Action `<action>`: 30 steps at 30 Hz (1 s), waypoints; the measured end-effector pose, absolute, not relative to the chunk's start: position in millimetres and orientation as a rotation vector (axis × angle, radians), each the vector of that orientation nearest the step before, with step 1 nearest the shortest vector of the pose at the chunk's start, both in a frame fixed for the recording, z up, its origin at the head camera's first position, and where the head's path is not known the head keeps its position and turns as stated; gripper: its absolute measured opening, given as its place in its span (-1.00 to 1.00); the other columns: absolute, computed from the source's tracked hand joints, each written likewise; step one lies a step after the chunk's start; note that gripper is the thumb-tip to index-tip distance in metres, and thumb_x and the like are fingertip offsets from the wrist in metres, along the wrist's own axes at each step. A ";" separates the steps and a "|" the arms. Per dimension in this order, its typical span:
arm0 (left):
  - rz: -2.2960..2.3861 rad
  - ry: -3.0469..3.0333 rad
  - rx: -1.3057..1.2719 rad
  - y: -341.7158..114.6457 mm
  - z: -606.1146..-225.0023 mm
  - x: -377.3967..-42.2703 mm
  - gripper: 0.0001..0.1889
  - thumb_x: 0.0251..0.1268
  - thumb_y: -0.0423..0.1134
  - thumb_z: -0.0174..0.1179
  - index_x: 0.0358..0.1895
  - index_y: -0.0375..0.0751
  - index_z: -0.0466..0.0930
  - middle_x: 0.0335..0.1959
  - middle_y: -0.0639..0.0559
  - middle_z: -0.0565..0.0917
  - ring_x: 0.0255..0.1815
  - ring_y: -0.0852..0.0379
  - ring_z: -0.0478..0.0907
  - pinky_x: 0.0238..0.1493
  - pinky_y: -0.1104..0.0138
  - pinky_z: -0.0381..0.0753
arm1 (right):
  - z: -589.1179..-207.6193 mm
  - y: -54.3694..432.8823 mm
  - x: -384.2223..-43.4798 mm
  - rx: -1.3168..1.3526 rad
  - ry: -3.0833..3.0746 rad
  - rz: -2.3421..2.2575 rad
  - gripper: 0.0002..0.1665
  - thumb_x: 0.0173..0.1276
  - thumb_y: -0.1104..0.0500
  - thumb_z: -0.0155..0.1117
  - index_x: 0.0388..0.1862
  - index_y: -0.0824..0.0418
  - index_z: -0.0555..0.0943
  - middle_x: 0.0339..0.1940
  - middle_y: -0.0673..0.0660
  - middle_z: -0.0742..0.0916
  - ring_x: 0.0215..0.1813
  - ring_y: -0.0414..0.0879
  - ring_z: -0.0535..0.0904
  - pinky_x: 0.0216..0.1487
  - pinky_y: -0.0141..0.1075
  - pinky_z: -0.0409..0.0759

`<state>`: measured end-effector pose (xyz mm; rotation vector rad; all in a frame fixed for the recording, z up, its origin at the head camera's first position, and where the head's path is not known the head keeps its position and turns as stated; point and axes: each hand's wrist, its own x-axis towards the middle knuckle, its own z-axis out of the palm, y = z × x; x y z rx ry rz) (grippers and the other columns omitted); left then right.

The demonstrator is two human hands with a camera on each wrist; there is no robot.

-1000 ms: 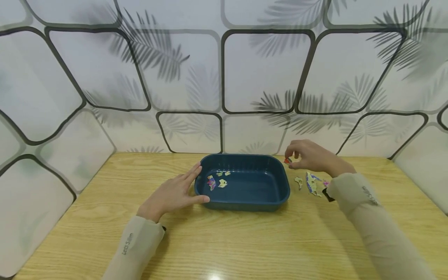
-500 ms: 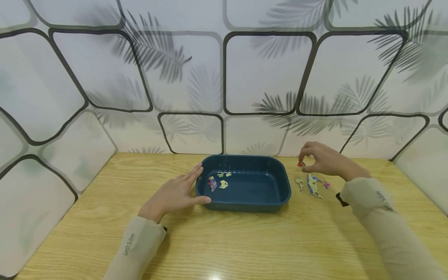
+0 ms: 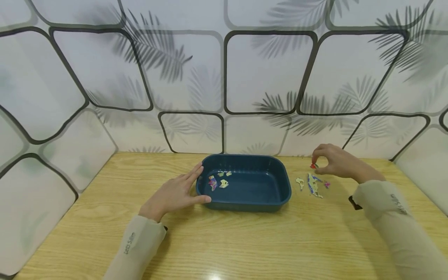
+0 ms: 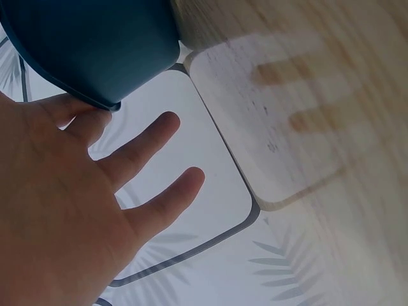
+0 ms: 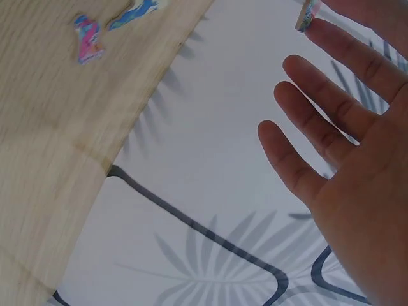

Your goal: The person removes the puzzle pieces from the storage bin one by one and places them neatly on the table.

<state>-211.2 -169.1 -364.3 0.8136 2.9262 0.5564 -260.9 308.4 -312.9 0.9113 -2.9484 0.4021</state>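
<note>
My right hand [image 3: 338, 161] pinches a small flat piece [image 5: 308, 14] with a printed coloured face between thumb and index finger, held above the table at the right. In the head view it looks red. Below it on the table lie a yellowish piece [image 3: 300, 182], a longer blue-and-yellow piece [image 3: 314, 187] and a small pink piece [image 3: 327, 184]. My left hand [image 3: 171, 197] rests at the left end of a dark blue rectangular tray [image 3: 243, 207], fingers straight and touching its rim, thumb over the front corner. Several irregular pieces, including a purple-pink one [image 3: 212, 183], lie inside the tray's left part.
The wooden table [image 3: 217, 241] ends at the back against a pale wall [image 3: 266, 74] patterned with dark outlines and leaves. Side panels rise at the left and right.
My right hand has moved right, away from the tray's right end, with the small red piece still pinched. The pink piece on the table has come into fuller view. My left hand stays put.
</note>
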 end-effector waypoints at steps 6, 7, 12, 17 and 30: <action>0.563 2.925 0.817 -169.5 -364.4 -211.7 0.06 0.29 0.39 0.17 0.64 -0.23 0.01 0.65 -0.07 0.02 0.44 -0.30 0.33 0.34 -0.17 0.36 | -318.7 319.9 -259.6 0.876 -2.981 0.398 -0.87 0.19 0.28 0.50 -0.34 0.17 0.68 0.07 0.43 0.63 0.14 0.44 0.49 0.10 0.32 0.46; 0.565 2.925 0.818 -169.5 -364.5 -211.7 0.06 0.29 0.39 0.17 0.64 -0.23 0.01 0.65 -0.07 0.02 0.44 -0.30 0.33 0.34 -0.17 0.37 | -320.0 321.8 -259.7 0.878 -2.979 0.394 -0.87 0.19 0.28 0.51 -0.34 0.16 0.68 0.07 0.44 0.63 0.14 0.45 0.50 0.09 0.32 0.46; 0.569 2.920 0.810 -169.6 -364.5 -211.7 0.06 0.30 0.39 0.16 0.64 -0.23 0.00 0.65 -0.07 0.00 0.44 -0.31 0.33 0.34 -0.18 0.36 | -327.4 332.8 -260.4 0.902 -2.963 0.384 -0.86 0.16 0.28 0.51 -0.38 0.15 0.68 0.04 0.47 0.65 0.10 0.48 0.53 0.06 0.33 0.49; 0.561 2.915 0.795 -169.4 -363.7 -211.0 0.06 0.31 0.39 0.17 0.64 -0.23 -0.02 0.65 -0.08 -0.01 0.47 -0.31 0.28 0.36 -0.20 0.32 | -334.8 344.1 -261.2 0.896 -2.959 0.376 -0.86 0.13 0.27 0.52 -0.39 0.14 0.68 0.00 0.45 0.67 0.06 0.45 0.57 0.03 0.30 0.52; 0.541 2.917 0.809 -167.5 -363.0 -211.3 0.05 0.31 0.37 0.17 0.64 -0.24 -0.01 0.65 -0.09 -0.01 0.47 -0.33 0.26 0.37 -0.20 0.31 | -356.9 376.2 -258.5 0.779 -3.051 0.393 -0.86 0.14 0.21 0.53 -0.37 0.16 0.70 -0.13 0.25 0.71 -0.02 0.34 0.61 -0.01 0.22 0.56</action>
